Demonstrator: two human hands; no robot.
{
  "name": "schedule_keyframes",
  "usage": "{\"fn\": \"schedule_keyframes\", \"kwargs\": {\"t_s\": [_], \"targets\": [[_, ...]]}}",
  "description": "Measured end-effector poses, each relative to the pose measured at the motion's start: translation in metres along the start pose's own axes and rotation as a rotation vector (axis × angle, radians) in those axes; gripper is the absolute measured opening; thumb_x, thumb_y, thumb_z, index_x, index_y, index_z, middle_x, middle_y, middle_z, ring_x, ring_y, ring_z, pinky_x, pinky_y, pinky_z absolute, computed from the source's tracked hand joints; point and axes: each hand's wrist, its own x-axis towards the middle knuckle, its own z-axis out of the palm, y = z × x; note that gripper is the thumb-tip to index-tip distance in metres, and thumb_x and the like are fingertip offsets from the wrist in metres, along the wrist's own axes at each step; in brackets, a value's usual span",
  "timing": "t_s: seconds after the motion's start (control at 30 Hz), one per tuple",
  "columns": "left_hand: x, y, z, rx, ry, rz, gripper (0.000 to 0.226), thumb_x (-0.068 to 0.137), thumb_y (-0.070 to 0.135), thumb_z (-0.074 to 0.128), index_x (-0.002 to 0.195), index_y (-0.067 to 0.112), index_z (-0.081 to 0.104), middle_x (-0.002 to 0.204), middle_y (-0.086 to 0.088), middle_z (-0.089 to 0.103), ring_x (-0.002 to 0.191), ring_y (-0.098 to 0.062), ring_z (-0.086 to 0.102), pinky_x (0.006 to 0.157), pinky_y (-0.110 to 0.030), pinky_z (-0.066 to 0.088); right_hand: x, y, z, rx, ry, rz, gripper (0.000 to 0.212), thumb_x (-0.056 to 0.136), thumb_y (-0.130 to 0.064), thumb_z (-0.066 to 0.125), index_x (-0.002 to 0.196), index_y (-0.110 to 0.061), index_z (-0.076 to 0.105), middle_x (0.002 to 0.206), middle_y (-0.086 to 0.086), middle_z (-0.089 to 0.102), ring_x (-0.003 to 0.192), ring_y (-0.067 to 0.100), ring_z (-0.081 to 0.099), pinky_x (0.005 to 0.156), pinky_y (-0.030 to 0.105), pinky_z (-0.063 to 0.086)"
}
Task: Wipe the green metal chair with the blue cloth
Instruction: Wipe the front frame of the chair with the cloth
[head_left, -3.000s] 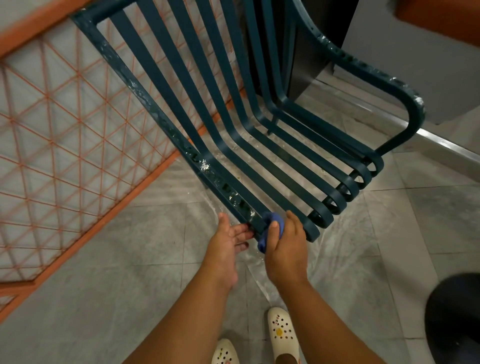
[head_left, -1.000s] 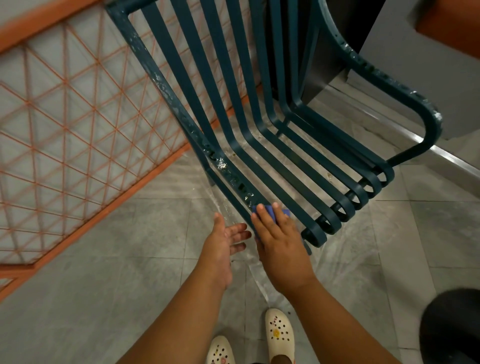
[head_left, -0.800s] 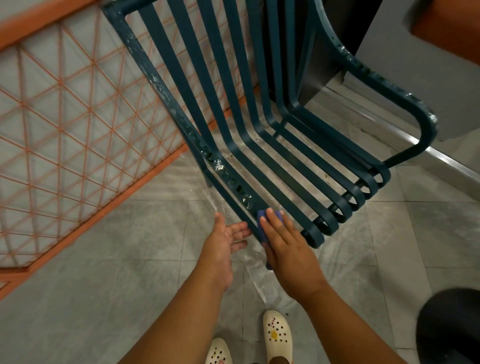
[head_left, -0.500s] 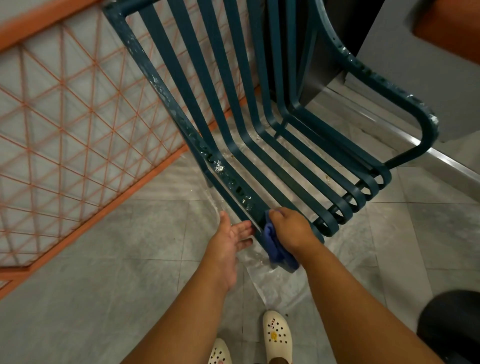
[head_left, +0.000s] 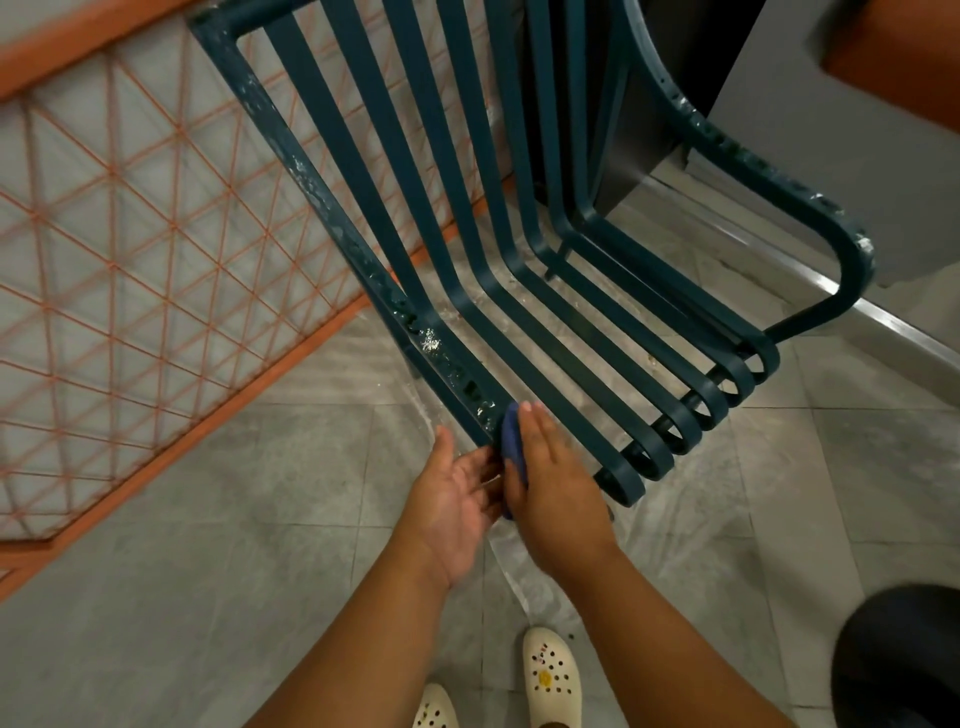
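The green metal chair (head_left: 545, 322) with long slats fills the upper middle of the view, its left frame bar wet and flecked with foam. My right hand (head_left: 558, 483) lies flat over the blue cloth (head_left: 511, 436) and presses it on the near end of that left bar. Only a strip of the cloth shows at the hand's left edge. My left hand (head_left: 452, 506) is open, palm turned right, just left of the cloth and beside the bar's front corner, fingertips close to it.
An orange mesh railing (head_left: 156, 249) runs along the left. Grey floor tiles (head_left: 260, 571) look wet under the chair. A grey wall with a metal strip (head_left: 831, 291) stands at the right. A dark round object (head_left: 904, 654) sits at the lower right. White clogs (head_left: 550, 680) are below.
My right hand, curled round the bar's end with the cloth hanging below half a second ago, now lies flat on top of the bar. The left hand stayed close by.
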Motion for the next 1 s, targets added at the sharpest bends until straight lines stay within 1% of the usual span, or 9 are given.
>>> {"fn": "schedule_keyframes", "kwargs": {"t_s": [0.1, 0.2, 0.27, 0.43, 0.53, 0.67, 0.8, 0.9, 1.0], "targets": [[0.003, -0.002, -0.003, -0.007, -0.008, -0.005, 0.077, 0.089, 0.068, 0.023, 0.131, 0.011, 0.053, 0.12, -0.01, 0.066, 0.118, -0.025, 0.058, 0.107, -0.043, 0.037, -0.01, 0.008, 0.003, -0.051, -0.031, -0.117, 0.066, 0.093, -0.024, 0.058, 0.15, -0.017, 0.024, 0.158, 0.001, 0.014, 0.144, 0.02, 0.02, 0.114, 0.032, 0.021], [0.004, -0.001, -0.002, 0.054, 0.039, 0.013, 0.072, 0.09, 0.067, 0.02, 0.125, 0.014, 0.055, 0.116, -0.005, 0.067, 0.117, -0.023, 0.056, 0.113, -0.044, 0.027, 0.006, 0.009, -0.009, 0.104, -0.034, 0.118, 0.052, 0.098, -0.031, 0.046, 0.146, -0.018, 0.032, 0.155, 0.002, 0.029, 0.135, 0.019, 0.041, 0.106, 0.028, 0.036], [0.004, -0.002, -0.003, 0.072, 0.058, 0.011, 0.07, 0.091, 0.067, 0.019, 0.12, 0.017, 0.058, 0.109, -0.003, 0.07, 0.111, -0.021, 0.059, 0.108, -0.041, 0.03, 0.022, 0.0, -0.012, 0.15, 0.016, 0.17, 0.051, 0.1, -0.033, 0.041, 0.147, -0.018, 0.03, 0.155, 0.002, 0.03, 0.135, 0.019, 0.039, 0.106, 0.028, 0.035], [0.007, -0.001, -0.006, -0.002, 0.029, -0.011, 0.074, 0.09, 0.069, 0.02, 0.127, 0.017, 0.056, 0.116, -0.006, 0.069, 0.112, -0.021, 0.061, 0.102, -0.038, 0.041, 0.03, -0.013, 0.003, -0.169, -0.112, -0.218, 0.057, 0.098, -0.041, 0.026, 0.151, -0.021, 0.015, 0.159, -0.004, 0.003, 0.146, 0.018, 0.006, 0.119, 0.035, 0.013], [0.008, -0.001, -0.011, 0.046, 0.116, -0.022, 0.076, 0.09, 0.069, 0.02, 0.135, 0.014, 0.048, 0.124, -0.004, 0.063, 0.118, -0.019, 0.054, 0.108, -0.039, 0.029, 0.027, -0.001, 0.003, -0.222, -0.094, -0.255, 0.057, 0.096, -0.035, 0.043, 0.147, -0.018, 0.027, 0.156, -0.002, 0.017, 0.145, 0.021, 0.013, 0.117, 0.04, 0.019], [0.007, 0.002, -0.017, 0.08, 0.191, -0.013, 0.077, 0.092, 0.067, 0.019, 0.14, 0.011, 0.042, 0.131, -0.005, 0.057, 0.121, -0.022, 0.049, 0.112, -0.043, 0.021, 0.036, -0.011, 0.005, -0.22, -0.038, -0.061, 0.055, 0.098, -0.031, 0.048, 0.148, -0.014, 0.031, 0.155, 0.007, 0.027, 0.142, 0.024, 0.029, 0.111, 0.028, 0.013], [0.007, 0.003, -0.021, 0.071, 0.174, 0.017, 0.078, 0.089, 0.07, 0.02, 0.138, 0.015, 0.047, 0.132, -0.006, 0.058, 0.123, -0.023, 0.05, 0.113, -0.045, 0.025, 0.024, -0.015, 0.018, -0.452, -0.007, -0.256, 0.066, 0.081, -0.027, 0.071, 0.14, -0.014, 0.045, 0.149, 0.005, 0.036, 0.14, 0.029, 0.03, 0.113, 0.046, 0.021], [0.006, 0.007, -0.022, 0.076, 0.181, 0.023, 0.076, 0.091, 0.068, 0.019, 0.138, 0.015, 0.047, 0.136, -0.007, 0.055, 0.124, -0.025, 0.05, 0.11, -0.043, 0.027, 0.014, 0.002, 0.015, -0.471, 0.013, -0.433, 0.054, 0.083, -0.026, 0.065, 0.135, -0.018, 0.051, 0.147, -0.001, 0.035, 0.14, 0.024, 0.028, 0.116, 0.047, 0.022], [0.003, 0.01, -0.024, 0.072, 0.212, 0.027, 0.076, 0.092, 0.066, 0.019, 0.138, 0.011, 0.044, 0.137, -0.01, 0.052, 0.123, -0.026, 0.05, 0.111, -0.045, 0.026, 0.02, -0.001, 0.014, -0.396, 0.088, -0.257, 0.045, 0.094, -0.029, 0.043, 0.135, -0.012, 0.052, 0.144, 0.006, 0.046, 0.136, 0.027, 0.039, 0.109, 0.046, 0.034]]}}
